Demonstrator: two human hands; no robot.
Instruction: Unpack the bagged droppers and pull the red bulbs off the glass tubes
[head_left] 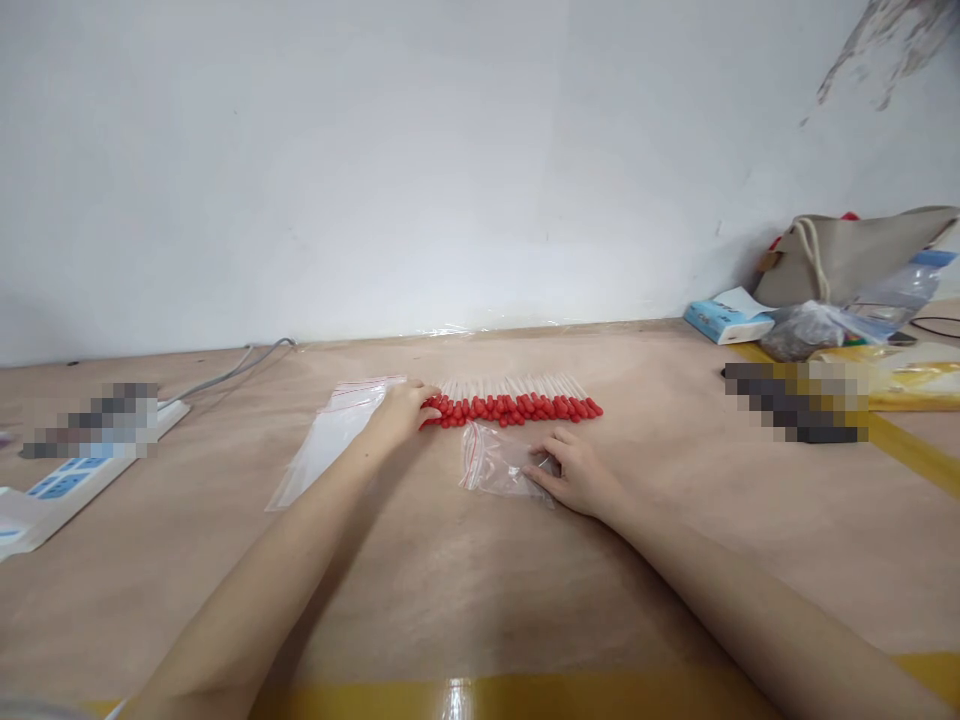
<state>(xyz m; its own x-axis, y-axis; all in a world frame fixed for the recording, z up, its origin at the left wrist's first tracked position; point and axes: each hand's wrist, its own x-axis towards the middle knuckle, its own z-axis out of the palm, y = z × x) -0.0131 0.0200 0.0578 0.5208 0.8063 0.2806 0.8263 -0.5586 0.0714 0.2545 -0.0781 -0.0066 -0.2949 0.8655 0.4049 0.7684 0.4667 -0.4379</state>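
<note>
Side by side in a row on the table lie many thin pale sticks with red bulb-shaped tips (517, 408), their tips toward me. At the left end of the row, my left hand (405, 408) has its thumb and fingers closed around a red tip. My right hand (576, 472) rests at the right end of a small clear zip bag (495, 465), touching it, thumb and fingers apart. The bag lies flat just in front of the row, its red-lined zip end to the left. More flat zip bags (330, 440) lie stacked beside my left hand and forearm.
A white power strip (82, 480) with a grey cable (225, 375) lies at the left. At the right are a blue tissue pack (727, 320), a grey bag (862, 260), plastic-wrapped items and a blurred dark object (795, 405). A white wall (450, 170) borders the table's back.
</note>
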